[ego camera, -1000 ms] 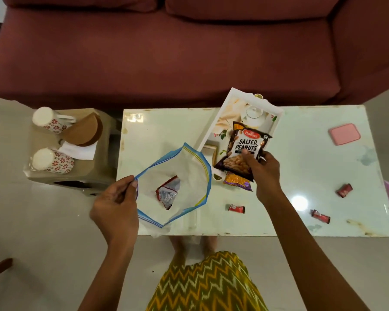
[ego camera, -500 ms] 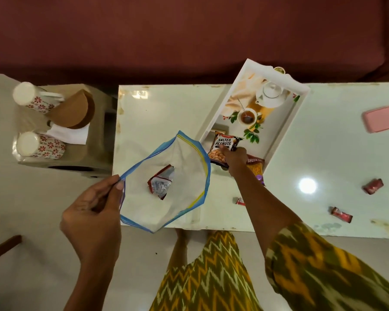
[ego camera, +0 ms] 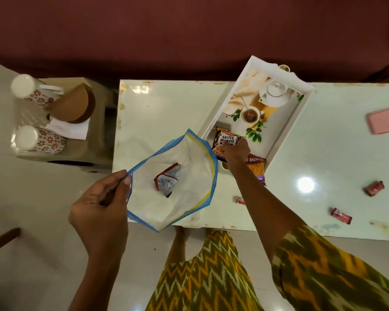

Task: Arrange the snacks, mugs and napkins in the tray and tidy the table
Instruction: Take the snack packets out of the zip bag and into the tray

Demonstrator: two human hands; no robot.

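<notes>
My left hand (ego camera: pixel 100 204) pinches the rim of an open clear zip bag (ego camera: pixel 189 176) with a crumpled red wrapper (ego camera: pixel 167 181) inside, held over the table's near left corner. My right hand (ego camera: pixel 235 151) presses a salted peanuts packet (ego camera: pixel 225 140) into the near end of the white printed tray (ego camera: pixel 301 104). An orange bhujia packet (ego camera: pixel 257 169) lies at the tray's near edge, partly under my wrist. Two floral mugs (ego camera: pixel 32 90) (ego camera: pixel 39 140) lie on a side stool (ego camera: pixel 99 131) at the left, with a white napkin (ego camera: pixel 69 130) between them.
Three small red candies (ego camera: pixel 374 187) (ego camera: pixel 341 215) (ego camera: pixel 240 200) lie on the pale table (ego camera: pixel 166 108). A pink lid (ego camera: pixel 385 120) sits at the right. A brown round holder (ego camera: pixel 74 106) stands on the stool. A maroon sofa (ego camera: pixel 189 30) runs behind.
My right hand carried the peanuts packet from above the tray down into its near end. The view shifted closer to the table. The left hand kept hold of the bag.
</notes>
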